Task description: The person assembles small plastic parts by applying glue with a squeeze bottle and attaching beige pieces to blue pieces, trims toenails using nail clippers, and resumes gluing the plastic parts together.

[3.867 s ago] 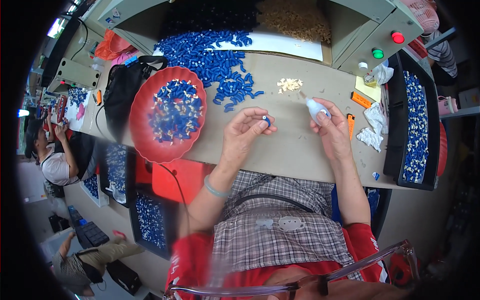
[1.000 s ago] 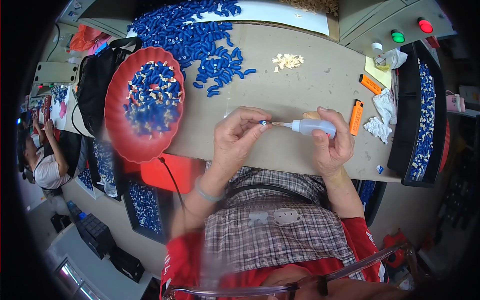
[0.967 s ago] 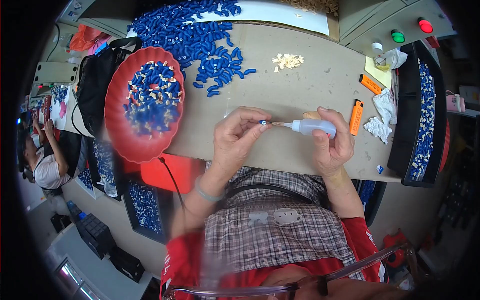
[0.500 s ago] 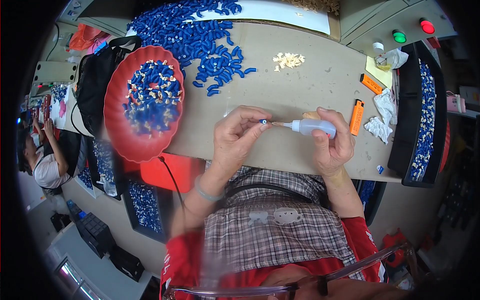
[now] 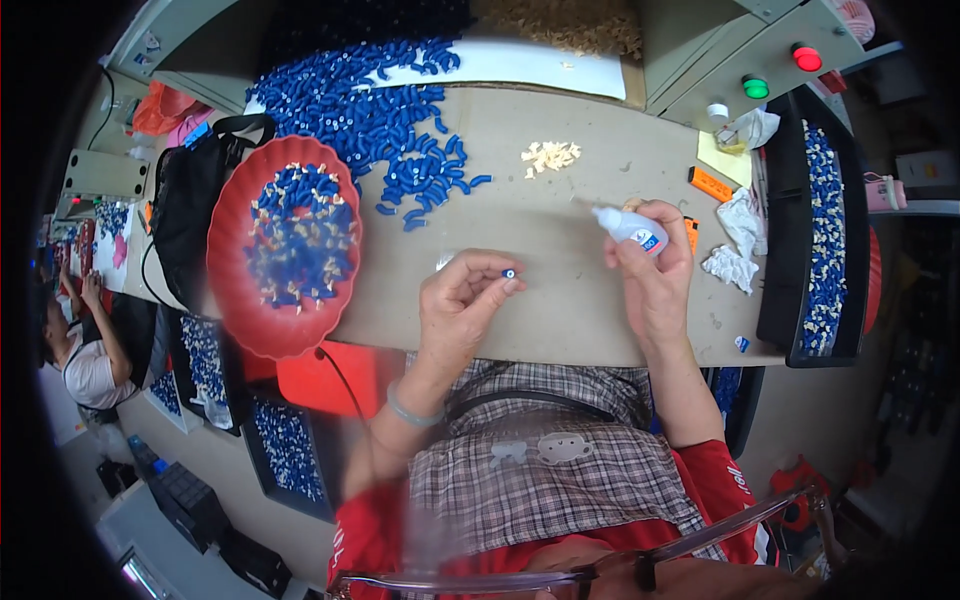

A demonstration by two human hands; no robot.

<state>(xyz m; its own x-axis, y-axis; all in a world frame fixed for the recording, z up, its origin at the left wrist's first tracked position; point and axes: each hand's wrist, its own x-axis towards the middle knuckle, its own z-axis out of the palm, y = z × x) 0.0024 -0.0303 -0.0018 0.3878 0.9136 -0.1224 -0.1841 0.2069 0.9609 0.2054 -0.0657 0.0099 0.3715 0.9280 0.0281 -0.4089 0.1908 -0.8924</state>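
Between the thumb and fingers of my left hand [image 5: 462, 300] is a small curved blue piece [image 5: 509, 274], its pale round end facing up. My right hand [image 5: 655, 270] is closed around a small white squeeze bottle of glue [image 5: 634, 230], whose thin nozzle tilts up toward the far left. The nozzle stands well apart from the blue piece. Beyond my hands lies a little heap of cream-coloured bits [image 5: 550, 157]. A large pile of similar blue pieces [image 5: 350, 125] spreads over the far left of the table.
A red scalloped tray [image 5: 225, 245] at left holds blue pieces with cream bits attached. Orange lighters [image 5: 710, 184], crumpled tissue [image 5: 740, 220] and a black bin [image 5: 790, 270] of pieces stand at right. Green [image 5: 755, 87] and red buttons [image 5: 806, 57] sit on a panel. Another person [image 5: 90, 340] works at far left.
The glue bottle has moved away from the blue piece, up and to the right, in my right hand. My left hand still pinches the piece. The whole view has shifted slightly.
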